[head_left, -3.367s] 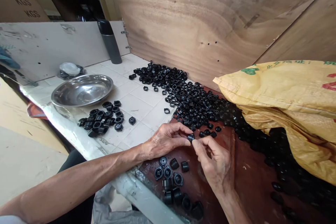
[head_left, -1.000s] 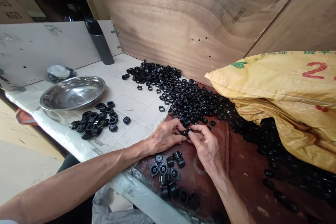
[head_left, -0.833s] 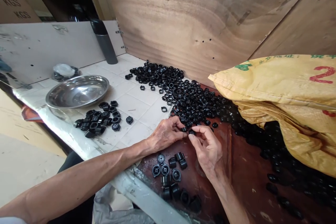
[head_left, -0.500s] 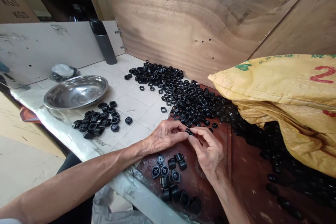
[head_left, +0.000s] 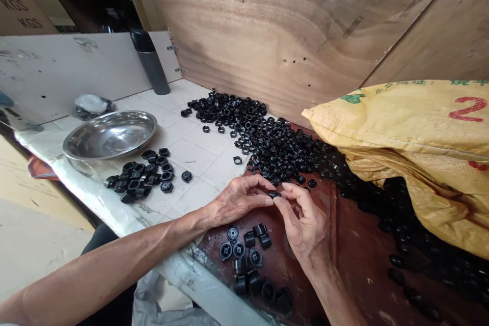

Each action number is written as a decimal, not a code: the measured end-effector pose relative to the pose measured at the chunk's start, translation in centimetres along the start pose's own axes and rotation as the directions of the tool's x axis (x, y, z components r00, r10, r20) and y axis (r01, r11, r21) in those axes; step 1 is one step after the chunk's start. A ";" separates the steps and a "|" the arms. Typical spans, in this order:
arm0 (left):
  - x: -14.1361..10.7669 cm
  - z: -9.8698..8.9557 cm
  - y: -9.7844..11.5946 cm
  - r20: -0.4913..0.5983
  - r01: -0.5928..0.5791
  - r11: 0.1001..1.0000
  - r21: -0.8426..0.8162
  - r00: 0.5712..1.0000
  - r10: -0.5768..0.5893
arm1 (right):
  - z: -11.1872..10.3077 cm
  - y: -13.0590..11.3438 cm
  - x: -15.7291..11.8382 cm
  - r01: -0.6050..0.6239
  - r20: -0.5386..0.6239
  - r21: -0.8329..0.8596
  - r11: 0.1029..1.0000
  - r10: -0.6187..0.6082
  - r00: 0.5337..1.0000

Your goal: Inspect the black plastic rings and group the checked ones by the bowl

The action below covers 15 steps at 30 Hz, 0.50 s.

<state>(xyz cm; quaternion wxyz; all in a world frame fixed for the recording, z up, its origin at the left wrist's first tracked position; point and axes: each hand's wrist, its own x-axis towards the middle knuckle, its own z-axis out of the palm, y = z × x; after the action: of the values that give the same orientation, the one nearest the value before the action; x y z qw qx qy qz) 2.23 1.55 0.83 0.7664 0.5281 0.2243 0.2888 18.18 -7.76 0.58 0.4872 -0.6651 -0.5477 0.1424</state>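
Note:
A small black plastic part is pinched between the thumb and forefinger of my left hand. From the other side, the thumb of my right hand presses on the same part; its forefinger is bent and raised slightly off it. The fingertips hide much of the part. Just beyond my hands spreads a large heap of black plastic rings. Nearer to me, several round black caps lie on the reddish-brown board, some showing a spoked face.
A steel bowl stands at the left beside a small pile of black parts. Behind it is a dark flask. A yellow woven sack lies over more black parts at right. A plywood panel closes off the back.
My right forefinger has lifted a little away from the small part, and the part has tilted slightly between my fingers. The heaps and caps stay as they were.

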 end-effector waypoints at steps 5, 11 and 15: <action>0.0 -0.1 -0.7 0.017 -0.034 0.999 0.018 0.999 0.034 | 0.0 0.3 -0.1 0.137 -0.010 -0.099 0.986 -0.138 0.990; 0.0 -0.2 -0.5 -0.020 -0.024 1.000 -0.004 1.000 0.024 | -0.9 -0.5 0.2 0.170 0.122 -0.042 0.985 -0.163 0.979; -0.3 -0.4 -0.5 0.019 -0.083 0.995 0.058 0.996 0.082 | -0.7 -0.1 0.2 0.097 0.157 -0.049 0.994 -0.088 0.984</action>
<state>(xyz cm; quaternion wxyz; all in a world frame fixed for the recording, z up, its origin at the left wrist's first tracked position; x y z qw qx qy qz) 1.87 1.50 0.24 0.7398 0.5618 0.2043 0.3088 18.71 -7.92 1.10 0.4306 -0.6393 -0.6179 0.1550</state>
